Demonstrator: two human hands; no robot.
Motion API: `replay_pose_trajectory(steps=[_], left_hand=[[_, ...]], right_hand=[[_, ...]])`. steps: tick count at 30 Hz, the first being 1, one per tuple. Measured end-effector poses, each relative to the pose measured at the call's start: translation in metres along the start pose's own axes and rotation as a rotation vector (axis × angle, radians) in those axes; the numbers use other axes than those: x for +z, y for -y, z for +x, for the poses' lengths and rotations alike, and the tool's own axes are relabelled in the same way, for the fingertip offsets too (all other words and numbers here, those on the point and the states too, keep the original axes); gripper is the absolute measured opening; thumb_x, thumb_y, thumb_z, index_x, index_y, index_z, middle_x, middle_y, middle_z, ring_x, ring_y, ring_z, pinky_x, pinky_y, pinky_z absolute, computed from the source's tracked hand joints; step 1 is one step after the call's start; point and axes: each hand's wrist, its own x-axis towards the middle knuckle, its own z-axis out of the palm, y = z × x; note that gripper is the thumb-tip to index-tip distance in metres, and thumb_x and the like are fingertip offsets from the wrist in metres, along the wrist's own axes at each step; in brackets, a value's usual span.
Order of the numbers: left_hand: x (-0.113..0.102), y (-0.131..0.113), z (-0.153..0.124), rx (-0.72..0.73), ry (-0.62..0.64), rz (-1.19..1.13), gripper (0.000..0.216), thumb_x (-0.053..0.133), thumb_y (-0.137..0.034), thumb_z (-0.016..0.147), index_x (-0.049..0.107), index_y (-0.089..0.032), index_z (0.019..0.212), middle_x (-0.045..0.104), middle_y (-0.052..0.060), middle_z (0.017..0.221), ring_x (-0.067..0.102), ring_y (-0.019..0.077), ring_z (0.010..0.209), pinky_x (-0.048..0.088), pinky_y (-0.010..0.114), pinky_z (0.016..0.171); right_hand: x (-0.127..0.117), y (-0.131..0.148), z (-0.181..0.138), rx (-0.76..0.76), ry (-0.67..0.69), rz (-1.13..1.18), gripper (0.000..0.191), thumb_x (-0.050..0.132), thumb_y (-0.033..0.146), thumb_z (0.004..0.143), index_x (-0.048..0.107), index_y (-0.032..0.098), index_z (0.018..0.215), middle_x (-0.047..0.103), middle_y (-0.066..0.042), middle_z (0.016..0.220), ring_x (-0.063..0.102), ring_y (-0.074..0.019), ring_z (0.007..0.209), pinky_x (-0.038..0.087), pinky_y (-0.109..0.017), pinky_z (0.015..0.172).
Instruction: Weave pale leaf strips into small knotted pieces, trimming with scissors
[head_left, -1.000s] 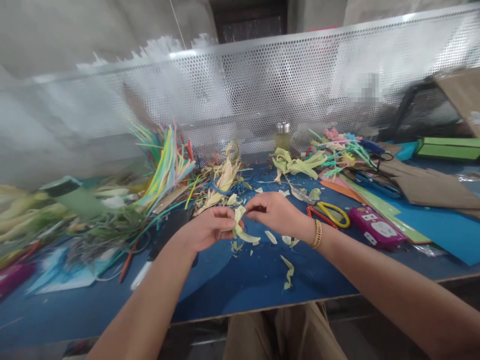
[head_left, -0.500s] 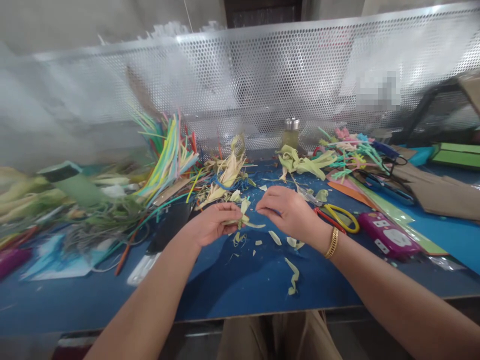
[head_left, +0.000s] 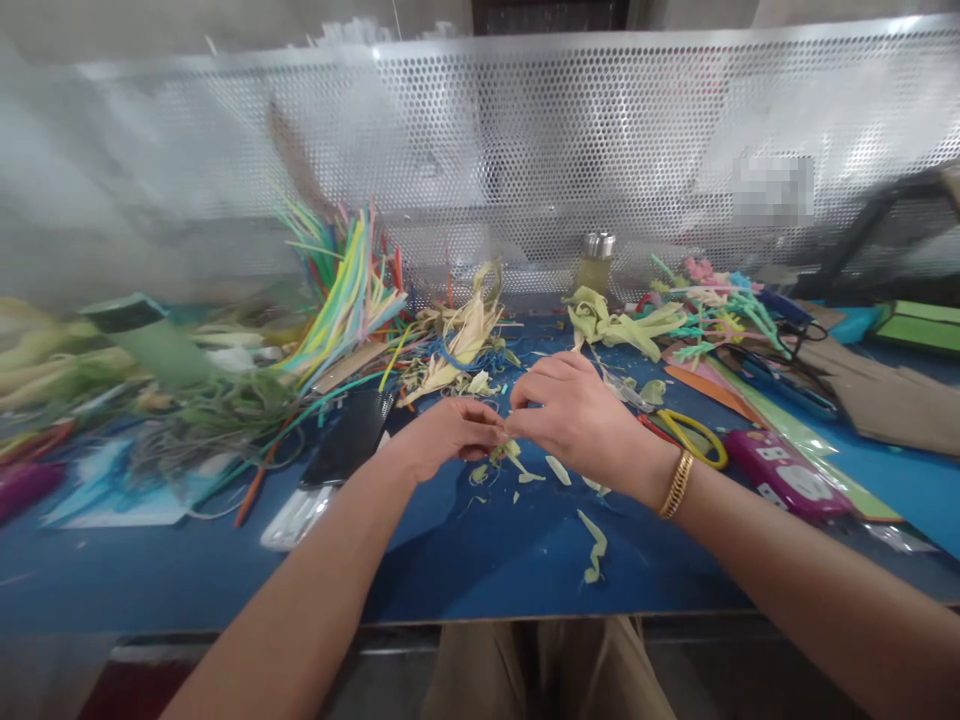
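Observation:
My left hand [head_left: 454, 437] is closed in a pinch, with a pale green piece of corn husk [head_left: 513, 453] showing just under its fingertips. Meeting it from the right, my right hand [head_left: 568, 412] pinches at the same spot, its fingertips hiding most of what is held. Small husk scraps [head_left: 557, 470] lie on the blue tabletop [head_left: 480, 560] below the hands. A curled husk strip [head_left: 595, 548] rests nearer the front edge. Behind the hands sits a pile of dry husks [head_left: 466, 345], and to its right some greener husk leaves [head_left: 626, 325].
Yellow-handled scissors [head_left: 694, 438] and a purple case [head_left: 786, 478] lie right of my right hand. A black phone-like slab [head_left: 349, 440] is beside my left forearm. Colourful pipe cleaners [head_left: 349, 290] stand back left. A jar [head_left: 596, 262] stands before the perforated metal screen [head_left: 540, 150].
My right hand has moved in to meet my left; their fingertips, apart before, now touch. The husk strip that stuck out from my left fingers is now mostly hidden. The view has shifted slightly.

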Motion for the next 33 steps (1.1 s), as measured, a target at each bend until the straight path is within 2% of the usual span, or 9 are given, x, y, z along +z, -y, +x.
replay_pose_trajectory(steps=[4,7,9,11,15,20,25,29,33], left_hand=[[0.004,0.001,-0.004,0.077,0.119,0.086,0.014,0.083,-0.023,0.059,0.073,-0.015,0.066,0.064,0.001,0.061,0.053,0.0096,0.055,0.041,0.024,0.056],[0.003,0.002,-0.008,0.137,0.178,0.098,0.012,0.082,-0.025,0.062,0.075,-0.016,0.067,0.067,0.002,0.063,0.056,0.0114,0.059,0.044,0.026,0.061],[0.002,0.002,-0.010,0.175,0.153,0.089,0.013,0.082,-0.025,0.062,0.074,-0.017,0.067,0.068,0.002,0.064,0.057,0.0119,0.060,0.044,0.026,0.062],[0.002,0.001,-0.011,0.221,0.112,0.078,0.014,0.083,-0.024,0.062,0.072,-0.017,0.068,0.067,0.001,0.065,0.057,0.0114,0.060,0.044,0.025,0.062],[0.003,-0.001,-0.012,0.275,0.082,0.027,0.021,0.082,-0.024,0.065,0.066,-0.016,0.074,0.068,0.001,0.069,0.059,0.0107,0.062,0.043,0.023,0.062],[0.006,-0.004,-0.012,0.278,0.100,-0.063,0.038,0.083,-0.022,0.065,0.053,-0.020,0.089,0.068,-0.002,0.067,0.061,0.0110,0.061,0.042,0.022,0.060],[0.009,-0.003,-0.011,0.290,0.102,-0.043,0.048,0.082,-0.020,0.065,0.063,-0.021,0.109,0.068,-0.003,0.066,0.059,0.0106,0.059,0.042,0.022,0.060],[0.010,0.000,-0.008,0.290,0.102,-0.040,0.033,0.081,-0.018,0.065,0.075,-0.021,0.097,0.072,0.001,0.076,0.062,0.0123,0.067,0.045,0.026,0.068],[0.009,0.003,-0.005,0.298,0.111,-0.070,0.020,0.082,-0.021,0.065,0.077,-0.019,0.084,0.073,0.003,0.076,0.062,0.0132,0.070,0.047,0.027,0.072]], right_hand=[[-0.006,-0.007,0.015,0.088,0.107,0.194,0.015,0.062,0.020,0.086,0.070,0.023,0.073,0.066,-0.001,0.075,0.052,-0.0173,0.082,0.031,-0.036,0.083],[-0.006,-0.019,0.020,0.224,0.276,0.551,0.007,0.066,0.023,0.082,0.072,0.021,0.078,0.068,0.001,0.074,0.056,-0.0134,0.074,0.037,-0.029,0.074],[-0.003,-0.027,0.019,0.327,0.362,0.792,0.009,0.066,0.027,0.080,0.071,0.020,0.082,0.068,0.001,0.077,0.057,-0.0118,0.070,0.039,-0.026,0.067],[0.001,-0.031,0.016,0.448,0.378,0.993,0.012,0.067,0.029,0.078,0.069,0.018,0.083,0.067,0.000,0.077,0.057,-0.0110,0.070,0.040,-0.024,0.065],[0.010,-0.029,0.009,0.658,0.287,1.263,0.017,0.072,0.031,0.073,0.065,0.017,0.079,0.061,0.002,0.070,0.051,-0.0084,0.064,0.039,-0.023,0.061],[0.017,-0.021,0.004,0.791,0.243,1.306,0.015,0.072,0.028,0.071,0.065,0.016,0.076,0.057,0.003,0.067,0.042,-0.0063,0.057,0.033,-0.021,0.053],[0.026,-0.019,-0.001,0.856,0.209,1.387,0.016,0.074,0.024,0.066,0.062,0.017,0.073,0.058,0.003,0.067,0.041,-0.0060,0.055,0.031,-0.021,0.051],[0.031,-0.020,-0.005,0.864,0.176,1.344,0.011,0.070,0.020,0.066,0.063,0.017,0.074,0.054,0.005,0.063,0.040,-0.0060,0.054,0.031,-0.020,0.050],[0.030,-0.020,-0.006,0.843,0.164,1.328,0.011,0.066,0.019,0.069,0.066,0.017,0.080,0.060,0.003,0.068,0.047,-0.0071,0.059,0.036,-0.021,0.055]])
